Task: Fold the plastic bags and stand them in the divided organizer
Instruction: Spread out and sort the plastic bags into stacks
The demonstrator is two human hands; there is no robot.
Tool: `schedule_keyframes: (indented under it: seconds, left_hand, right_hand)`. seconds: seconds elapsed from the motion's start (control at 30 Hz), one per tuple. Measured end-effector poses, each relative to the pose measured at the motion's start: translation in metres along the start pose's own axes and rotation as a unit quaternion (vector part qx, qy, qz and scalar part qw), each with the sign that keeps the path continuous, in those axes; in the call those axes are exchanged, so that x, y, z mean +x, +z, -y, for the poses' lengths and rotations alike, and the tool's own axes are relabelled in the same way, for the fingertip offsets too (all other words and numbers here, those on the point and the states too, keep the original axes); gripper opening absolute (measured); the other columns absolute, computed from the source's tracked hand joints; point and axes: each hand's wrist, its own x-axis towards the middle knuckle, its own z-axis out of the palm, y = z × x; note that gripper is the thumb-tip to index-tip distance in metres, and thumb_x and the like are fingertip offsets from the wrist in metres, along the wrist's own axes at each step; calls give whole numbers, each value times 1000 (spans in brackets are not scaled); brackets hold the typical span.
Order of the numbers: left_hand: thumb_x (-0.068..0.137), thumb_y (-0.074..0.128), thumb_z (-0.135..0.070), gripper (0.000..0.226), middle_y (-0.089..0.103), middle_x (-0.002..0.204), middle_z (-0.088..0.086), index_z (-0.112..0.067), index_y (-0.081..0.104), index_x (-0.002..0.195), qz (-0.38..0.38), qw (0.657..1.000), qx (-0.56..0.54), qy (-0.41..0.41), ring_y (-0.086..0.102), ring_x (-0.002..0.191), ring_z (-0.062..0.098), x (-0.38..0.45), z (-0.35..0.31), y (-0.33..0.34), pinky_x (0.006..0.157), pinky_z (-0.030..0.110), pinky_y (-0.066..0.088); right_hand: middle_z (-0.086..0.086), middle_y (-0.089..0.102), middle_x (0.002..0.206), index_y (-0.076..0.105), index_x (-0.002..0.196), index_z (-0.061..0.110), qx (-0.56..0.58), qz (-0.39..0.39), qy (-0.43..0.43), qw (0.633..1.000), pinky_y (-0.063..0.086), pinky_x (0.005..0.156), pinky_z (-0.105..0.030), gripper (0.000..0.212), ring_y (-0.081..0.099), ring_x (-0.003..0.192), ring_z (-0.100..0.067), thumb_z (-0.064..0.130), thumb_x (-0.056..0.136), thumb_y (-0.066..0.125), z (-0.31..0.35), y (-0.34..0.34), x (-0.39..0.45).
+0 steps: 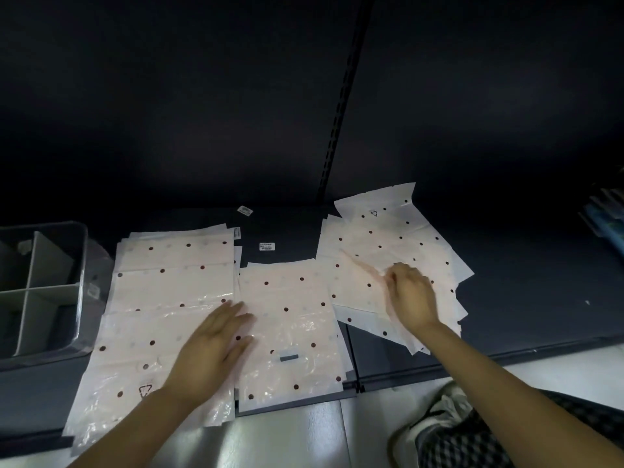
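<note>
Plastic bags lie in three groups on a dark shelf [506,298], all of thin, milky-white film printed with small dark red dots and creased across from earlier folds. The left stack [162,298] is the longest, laid out flat with its near end hanging over the shelf's front edge; a small triangle mark shows near that end, and how many bags it holds cannot be counted, though several edges peek out at its far corner. The middle bag [290,319] is shorter, lies just beside the left stack, and has a dark cut-out handle slot near its front. The right pile [388,251] is fanned and skewed, with several sheets overlapping at different angles; their number is not countable either. One divided organizer [79,265] sits at the far left of the shelf, a grey bin with pale partitions forming at least four compartments, just beside the left stack. The left hand [212,346] lies flat with fingers spread, pressing where the left stack and the middle bag meet. The right hand [410,295] rests on the right pile with fingers curled, pinching the film of a top sheet. Two small white labels [266,246] lie on the shelf behind the bags.
</note>
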Motion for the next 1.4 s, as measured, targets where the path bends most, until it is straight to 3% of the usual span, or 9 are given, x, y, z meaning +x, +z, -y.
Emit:
schedule_keyframes:
  seconds: [0.1,0.27,0.43,0.63,0.73,0.9,1.0,1.27,1.4]
  left_hand:
    - [96,48,-37,35,63,119,-8,-30,49,131,30,978,-189,-80,59,111,12,17,-32,3,93,19,42]
    - [92,56,-33,69,65,103,13,-23,16,147,36,871,-418,-255,67,86,27,57,-59,8,79,35,54]
    - [87,57,2,76,58,86,16,-16,15,149,-20,946,-184,-266,54,67,27,68,-31,2,60,31,41]
    - [81,60,-1,50,31,140,19,-15,52,129,41,980,111,-163,51,106,39,46,-26,10,71,40,50]
    - [82,67,-28,33,18,156,16,-18,63,114,31,969,243,-33,29,135,44,37,-29,18,102,52,37]
    - [68,-30,-72,104,-43,143,11,-28,16,150,121,962,234,-67,-25,140,36,33,-33,26,115,47,-5]
    - [84,12,-75,75,-59,127,2,-37,14,149,148,966,191,-94,1,144,31,39,-30,29,115,34,24]
    - [92,36,-60,64,-43,145,12,-43,9,148,85,964,238,-76,-29,138,37,52,-44,29,113,55,-5]
    - [93,53,-41,49,37,149,7,-24,43,139,76,988,-95,-90,45,129,23,63,-69,22,105,31,36]
  right_hand:
    - [-4,61,100,59,100,6,73,52,-58,994,48,72,-32,17,60,85,-21,13,98,44,60,-1,-6]
    - [-6,62,101,62,97,9,212,173,-105,956,48,81,-33,17,59,91,-21,15,95,47,139,16,-44]
    - [-3,52,126,59,118,13,243,93,-55,964,42,93,-29,28,46,116,-20,27,96,50,105,25,-28]
    - [-3,10,158,19,149,25,5,161,112,980,18,117,-38,70,8,145,-23,57,92,42,-26,29,-11]
    - [-2,30,152,43,140,28,47,104,105,988,25,112,-34,50,21,140,-21,47,93,48,-43,35,-16]
    - [-2,58,115,70,102,13,133,23,158,978,43,90,-35,17,46,110,-21,20,91,60,-37,27,-10]
    - [-7,60,102,66,93,10,100,52,159,981,46,83,-38,13,51,102,-25,15,93,54,-36,18,-5]
    - [-9,58,99,56,94,6,112,-6,151,982,43,65,-32,13,54,88,-24,7,96,43,-37,-16,15]
    - [-7,61,85,57,95,10,185,-15,162,969,41,58,-28,11,53,68,-19,18,96,49,-30,-38,35]
